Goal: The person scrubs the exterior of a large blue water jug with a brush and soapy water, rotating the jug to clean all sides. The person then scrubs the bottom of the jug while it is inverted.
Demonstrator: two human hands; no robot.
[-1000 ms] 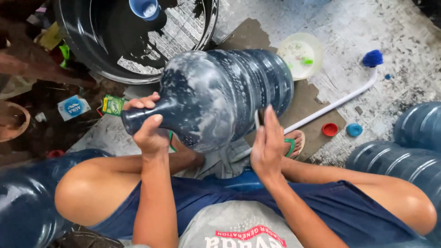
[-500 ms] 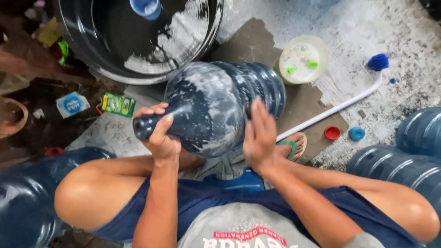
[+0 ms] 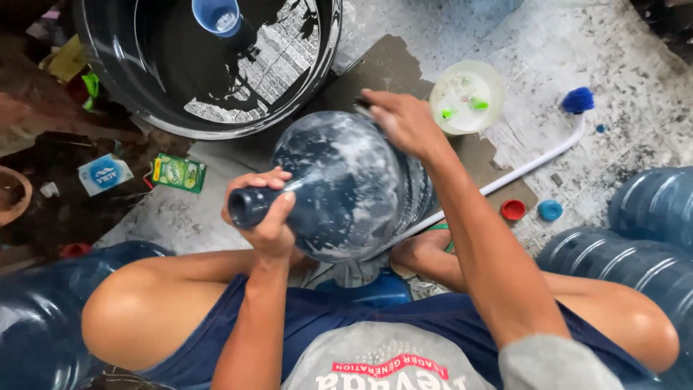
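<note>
Head view shows a seated person with a big blue water jug (image 3: 346,188) lying on its side above the lap, streaked with white suds. The left hand (image 3: 263,209) wraps its fingers round the jug's neck, just behind the open mouth. The right hand (image 3: 404,123) lies on the far upper side of the jug, fingers bent and pressed to the wall; whether it holds a sponge or cloth I cannot tell.

Beyond the jug stands a wide black tub (image 3: 209,65) with a small blue cup (image 3: 216,16) in it. Right of the jug sit a pale round bowl (image 3: 465,97), a long white brush with a blue head (image 3: 577,101), a red cap (image 3: 513,209) and a blue cap (image 3: 550,210). More blue jugs (image 3: 635,238) lie further right.

The suds likely make the jug slick, so it could twist out of the neck grip or roll toward the tub if the right hand pushes hard.

What supports the jug underneath is hidden, and its base is out of sight behind its body.
</note>
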